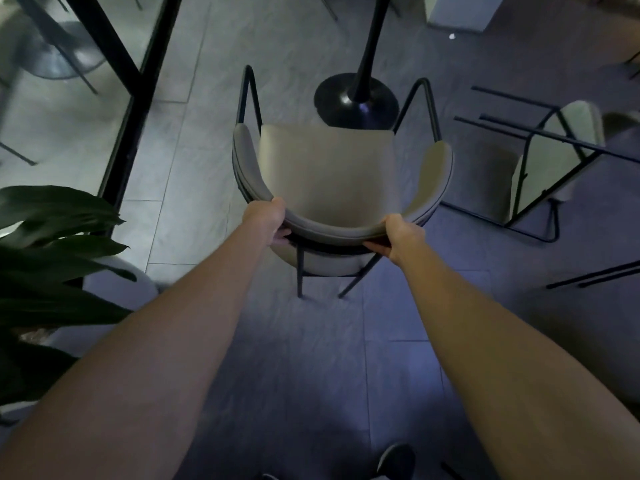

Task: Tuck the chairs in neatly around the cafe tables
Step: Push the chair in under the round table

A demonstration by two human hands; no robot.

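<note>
Two bare arms reach out ahead of you, and both grips are on the beige padded armchair with the curved backrest and thin black metal legs (325, 168). Your left grip (268, 218) is closed round the left part of the backrest's top edge, fingers curled under the rim. Your right grip (398, 237) holds the right part the same way.

The armchair stands upright on the grey tiled floor (311, 358), its seat facing the black round pedestal foot (356, 98). The foot's dark stem rises out of the top of the view, and the front edge of the seat hides its near rim. The surface it carries is out of sight.

To your right a second beige chair with black metal legs (540, 157) lies tipped on its side, near the armchair but apart from it. To your left runs a black-framed glass partition (131, 98). Nearer you, dark green broad leaves (52, 237) spread over a pale rounded planter (121, 278). A dark shoe (396, 459) shows at the bottom edge.
</note>
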